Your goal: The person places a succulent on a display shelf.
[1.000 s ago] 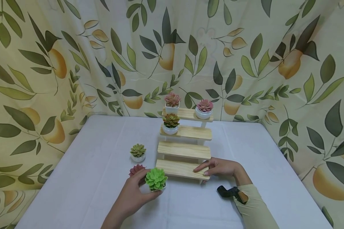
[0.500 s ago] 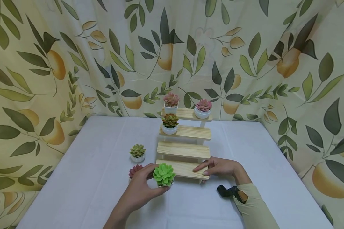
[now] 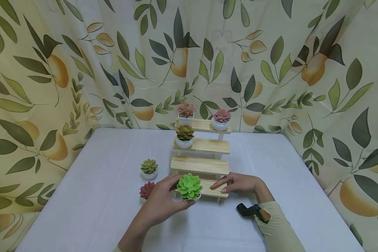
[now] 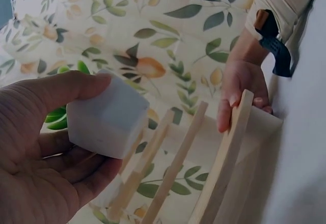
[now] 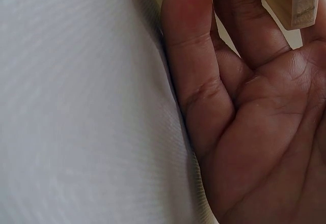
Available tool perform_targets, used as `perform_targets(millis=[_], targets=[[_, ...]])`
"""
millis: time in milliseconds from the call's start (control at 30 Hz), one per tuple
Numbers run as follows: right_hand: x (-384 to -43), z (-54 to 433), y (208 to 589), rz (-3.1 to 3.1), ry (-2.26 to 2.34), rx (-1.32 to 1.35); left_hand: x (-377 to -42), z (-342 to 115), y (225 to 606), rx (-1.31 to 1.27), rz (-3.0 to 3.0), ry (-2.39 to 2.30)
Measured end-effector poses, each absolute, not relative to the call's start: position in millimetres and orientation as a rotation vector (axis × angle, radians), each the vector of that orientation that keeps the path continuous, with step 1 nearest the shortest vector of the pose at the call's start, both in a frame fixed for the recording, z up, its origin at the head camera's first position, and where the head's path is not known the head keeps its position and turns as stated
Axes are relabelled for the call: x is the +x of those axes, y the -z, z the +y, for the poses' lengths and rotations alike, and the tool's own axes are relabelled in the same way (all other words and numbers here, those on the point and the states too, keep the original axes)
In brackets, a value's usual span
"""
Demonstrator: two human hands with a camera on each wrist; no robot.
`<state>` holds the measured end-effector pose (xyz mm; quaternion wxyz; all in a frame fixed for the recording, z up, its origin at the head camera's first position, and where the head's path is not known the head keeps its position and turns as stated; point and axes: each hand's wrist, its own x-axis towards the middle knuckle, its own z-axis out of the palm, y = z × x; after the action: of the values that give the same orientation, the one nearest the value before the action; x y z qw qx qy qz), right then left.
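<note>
My left hand [image 3: 165,199] grips a bright green potted succulent [image 3: 189,187] by its pot, thumb on the near side and fingers on the far side. In the left wrist view the white angular pot [image 4: 106,116] is held tilted, above the table. The succulent overlaps the lowest step of a wooden tiered stand [image 3: 200,166] in the head view. At that step's right end my right hand [image 3: 240,184] holds the board, two fingertips on top and other fingers below. The right wrist view shows the palm [image 5: 265,147] beside the white cloth, with the board's end [image 5: 304,5] between the fingers.
On the top step stand a pink succulent in a square pot [image 3: 186,114] and another in a round pot [image 3: 221,120]. A reddish-green succulent [image 3: 184,136] sits one step lower. Left of the stand, an olive-green succulent [image 3: 149,168] and a dark red one [image 3: 147,190] stand on the white cloth [image 3: 91,196].
My left hand has carried the green succulent rightward and away from me, to in front of the lowest step. The right hand keeps its hold on the board. The head view has shifted slightly.
</note>
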<state>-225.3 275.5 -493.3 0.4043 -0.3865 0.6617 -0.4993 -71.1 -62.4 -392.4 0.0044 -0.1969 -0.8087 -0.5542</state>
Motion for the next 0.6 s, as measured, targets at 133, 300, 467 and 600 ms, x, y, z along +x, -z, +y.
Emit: perform_targets(millis=[133, 300, 467, 600], targets=[[-224, 276, 493, 1.677, 1.264, -0.973, -76, -57, 389, -0.636, -2.52, 1.747], [-224, 275, 493, 1.674, 1.263, -0.972, -83, -53, 385, -0.647, -2.498, 1.805], [-224, 274, 492, 1.664, 1.267, -0.993, -92, -48, 379, -0.662, -2.454, 1.799], [-224, 274, 493, 1.665, 1.263, -0.993, -97, -44, 376, -0.666, -2.449, 1.745]])
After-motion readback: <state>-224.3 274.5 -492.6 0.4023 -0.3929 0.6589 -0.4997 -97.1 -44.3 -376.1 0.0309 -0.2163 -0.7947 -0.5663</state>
